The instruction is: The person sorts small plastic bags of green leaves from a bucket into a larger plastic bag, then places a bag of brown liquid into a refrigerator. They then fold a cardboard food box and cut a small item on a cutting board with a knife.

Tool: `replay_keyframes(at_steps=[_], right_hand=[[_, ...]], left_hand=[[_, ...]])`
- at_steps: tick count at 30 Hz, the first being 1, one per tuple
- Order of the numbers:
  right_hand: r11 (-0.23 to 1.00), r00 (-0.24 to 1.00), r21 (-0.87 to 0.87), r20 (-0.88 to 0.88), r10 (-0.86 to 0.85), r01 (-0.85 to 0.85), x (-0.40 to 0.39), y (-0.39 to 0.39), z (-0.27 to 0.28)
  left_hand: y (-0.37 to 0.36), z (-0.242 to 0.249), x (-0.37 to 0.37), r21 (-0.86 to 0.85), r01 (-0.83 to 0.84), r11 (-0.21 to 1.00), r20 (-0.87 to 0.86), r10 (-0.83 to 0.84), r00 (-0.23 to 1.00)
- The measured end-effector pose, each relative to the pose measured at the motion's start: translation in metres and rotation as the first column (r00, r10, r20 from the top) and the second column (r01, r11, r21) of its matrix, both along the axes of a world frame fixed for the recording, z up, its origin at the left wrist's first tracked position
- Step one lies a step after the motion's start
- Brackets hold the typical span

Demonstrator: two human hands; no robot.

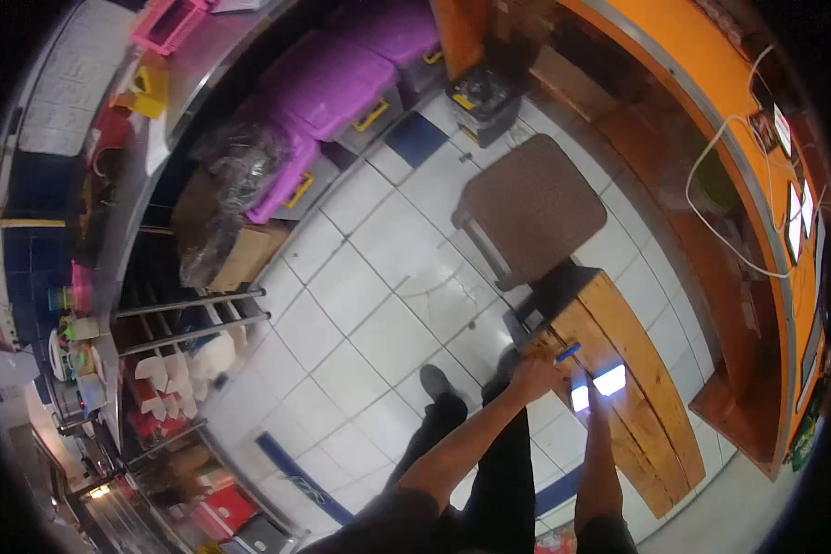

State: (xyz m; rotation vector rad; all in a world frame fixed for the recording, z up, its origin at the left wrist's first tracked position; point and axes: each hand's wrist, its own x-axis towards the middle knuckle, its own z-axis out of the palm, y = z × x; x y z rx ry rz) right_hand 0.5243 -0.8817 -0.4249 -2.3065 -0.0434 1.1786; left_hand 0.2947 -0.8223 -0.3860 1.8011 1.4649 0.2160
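Observation:
My left hand [534, 377] is closed at the near end of a wooden bench [651, 420]. A short blue strip-like object [569, 351] sticks out at its fingers; I cannot tell what it is. My right hand [598, 395] is close beside the left one, over the same bench. It overlaps a glowing white rectangle [610, 379] that looks like a lit screen, with bright patches on both sides of the hand. Glare hides the right fingers. Both forearms are bare, below dark sleeves.
A brown stool [540, 208] stands past the bench on the white tiled floor [379, 305]. Purple-lidded bins [328, 83] and a metal rack [189, 323] line the left. Along the right runs an orange counter [711, 83] with a white cable [697, 175] hanging from it.

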Motion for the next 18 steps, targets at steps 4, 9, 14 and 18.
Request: replay_keyframes(at_steps=[4, 9, 14, 18], right_hand=[[0.984, 0.912, 0.117, -0.403, -0.076, 0.133, 0.009, -0.038, -0.015], [0.971, 0.801, 0.24, -0.583, 0.138, 0.007, -0.072, -0.021, 0.078], [0.937, 0.669, 0.34, -0.678, 0.304, -0.082, -0.167, 0.034, 0.143], [0.924, 0.551, 0.375, -0.756, 0.352, -0.076, -0.237, 0.119, 0.191]], left_hand=[[-0.037, 0.044, -0.093, -0.259, -0.15, 0.954, 0.105, 0.182, 0.978], [-0.099, 0.108, -0.214, -0.349, -0.318, 0.882, -0.036, 0.327, 0.944], [-0.104, 0.164, -0.311, -0.187, -0.372, 0.909, -0.051, 0.369, 0.928], [-0.072, 0.16, -0.373, -0.109, -0.541, 0.834, -0.094, 0.533, 0.841]])
